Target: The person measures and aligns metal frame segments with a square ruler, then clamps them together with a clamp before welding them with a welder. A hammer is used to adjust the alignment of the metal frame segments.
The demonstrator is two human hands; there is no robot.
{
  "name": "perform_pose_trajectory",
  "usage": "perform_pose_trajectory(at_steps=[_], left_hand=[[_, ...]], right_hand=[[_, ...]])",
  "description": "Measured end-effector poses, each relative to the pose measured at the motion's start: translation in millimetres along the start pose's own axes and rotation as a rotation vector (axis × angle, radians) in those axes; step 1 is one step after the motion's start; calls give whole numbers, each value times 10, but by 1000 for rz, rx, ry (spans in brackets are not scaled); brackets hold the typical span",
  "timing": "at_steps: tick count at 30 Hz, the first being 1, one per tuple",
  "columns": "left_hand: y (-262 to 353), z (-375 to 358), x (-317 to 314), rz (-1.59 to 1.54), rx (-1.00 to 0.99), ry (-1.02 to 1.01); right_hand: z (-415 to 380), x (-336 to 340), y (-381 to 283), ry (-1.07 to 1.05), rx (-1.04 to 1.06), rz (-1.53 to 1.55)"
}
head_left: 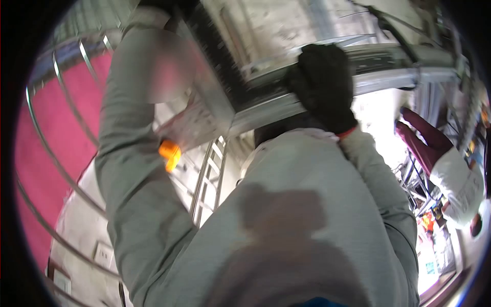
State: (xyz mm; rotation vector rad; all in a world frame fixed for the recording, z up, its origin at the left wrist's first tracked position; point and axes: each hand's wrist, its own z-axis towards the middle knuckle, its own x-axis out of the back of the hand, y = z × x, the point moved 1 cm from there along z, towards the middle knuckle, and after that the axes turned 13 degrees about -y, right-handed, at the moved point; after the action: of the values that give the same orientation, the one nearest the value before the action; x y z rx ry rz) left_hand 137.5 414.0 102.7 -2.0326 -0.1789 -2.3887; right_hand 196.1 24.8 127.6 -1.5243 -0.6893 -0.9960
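Observation:
A metal frame of silver and black profiles [271, 113] crosses the upper part of the head view, with its corner a little left of the middle. My right hand [326, 84], in a black glove with a red cuff edge, is closed over the lower profile. At the top edge, my left hand [166, 6] shows only as a dark gloved patch beside the frame's other side. Its fingers are hidden, so its grip cannot be made out. Both arms are raised in grey sleeves.
Thin metal bars [64, 94] curve along the left before a pink panel [56, 153]. Below the frame are an orange object [170, 154] and a ladder-like metal rack [208, 176]. At right is another person in a white top [460, 187], beside cluttered metalwork.

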Motion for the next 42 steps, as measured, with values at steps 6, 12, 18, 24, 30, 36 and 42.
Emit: perform_pose_trajectory(at_steps=[6, 12, 18, 24, 30, 36, 42], left_hand=[[-259, 517, 505, 343, -60, 6], [-142, 1111, 1856, 270, -437, 257], [688, 1301, 2903, 578, -415, 387], [1499, 1057, 3344, -20, -127, 445], [2123, 681, 2769, -442, 70, 287], [3060, 682, 1830, -847, 286, 143], [3718, 868, 1332, -843, 335, 165]], right_hand=[[117, 295, 9, 172, -5, 15], [192, 1075, -81, 104, 129, 78], [-163, 1548, -126, 177, 8, -106], [-1074, 2019, 560, 548, 72, -286], [-1683, 2320, 1655, 671, -508, 47], [-2191, 2395, 2779, 559, -700, 47], [-2141, 2325, 3491, 493, -766, 86]])
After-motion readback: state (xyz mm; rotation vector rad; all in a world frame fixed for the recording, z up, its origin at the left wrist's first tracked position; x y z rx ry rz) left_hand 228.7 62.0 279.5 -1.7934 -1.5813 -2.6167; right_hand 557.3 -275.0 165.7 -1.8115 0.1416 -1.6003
